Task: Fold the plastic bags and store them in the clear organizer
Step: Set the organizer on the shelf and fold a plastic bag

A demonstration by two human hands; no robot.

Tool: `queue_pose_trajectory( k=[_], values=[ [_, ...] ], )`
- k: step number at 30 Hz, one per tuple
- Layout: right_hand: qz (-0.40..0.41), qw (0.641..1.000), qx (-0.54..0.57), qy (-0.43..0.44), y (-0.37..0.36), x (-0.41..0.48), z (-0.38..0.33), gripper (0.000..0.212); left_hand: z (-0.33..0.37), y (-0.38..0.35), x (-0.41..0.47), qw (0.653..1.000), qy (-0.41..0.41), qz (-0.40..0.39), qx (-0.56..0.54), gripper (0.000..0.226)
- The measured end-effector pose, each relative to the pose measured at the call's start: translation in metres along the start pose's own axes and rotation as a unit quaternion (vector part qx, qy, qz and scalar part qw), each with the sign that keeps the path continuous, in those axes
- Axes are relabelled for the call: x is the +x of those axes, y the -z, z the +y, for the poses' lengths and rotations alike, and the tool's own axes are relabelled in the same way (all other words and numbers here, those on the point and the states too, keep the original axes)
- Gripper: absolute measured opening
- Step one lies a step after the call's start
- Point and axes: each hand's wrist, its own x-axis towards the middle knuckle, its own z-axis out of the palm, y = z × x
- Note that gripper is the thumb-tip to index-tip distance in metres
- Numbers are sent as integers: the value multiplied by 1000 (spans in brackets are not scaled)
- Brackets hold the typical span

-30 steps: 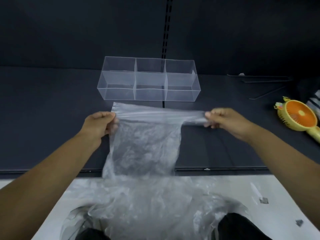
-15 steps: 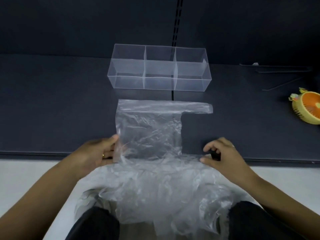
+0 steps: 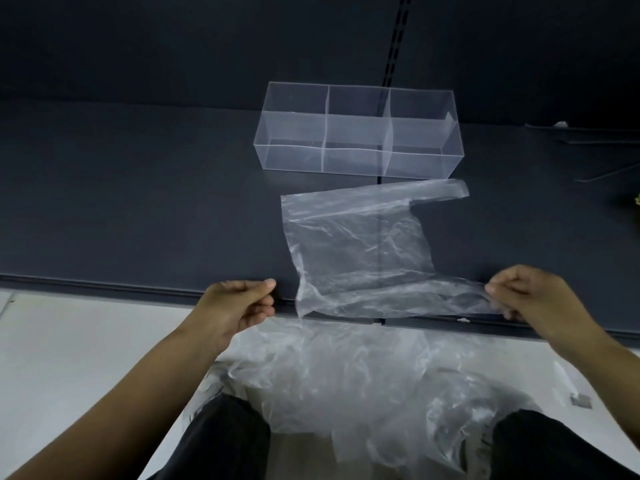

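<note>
A dark blue-grey matte counter (image 3: pixel 121 202) runs across the view, with a plain dark wall (image 3: pixel 173 39) behind it carrying a black vertical slotted rail (image 3: pixel 398 36). Thin dark metal rods (image 3: pixel 588 140) lie at its far right. Below is a pale, dimly lit floor (image 3: pixel 69 341).

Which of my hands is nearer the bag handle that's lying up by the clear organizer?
Right. The right hand, pinching the near edge of the plastic bag, sits nearer you and right of the handle. The left hand is much farther, off the bag's near-left corner.
</note>
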Motion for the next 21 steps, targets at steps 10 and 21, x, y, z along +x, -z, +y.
queue_pose_trajectory(
  k=[10, 21],
  values=[
    [16, 994, -108, 4, 0, 1, -2, 11, -4, -33, -24, 987, 57, -143, 45, 49],
    [191, 920, -338, 55, -7, -2, -6, 15, -2, -23, -27, 998, 12, -58, 32, 18]
  ],
)
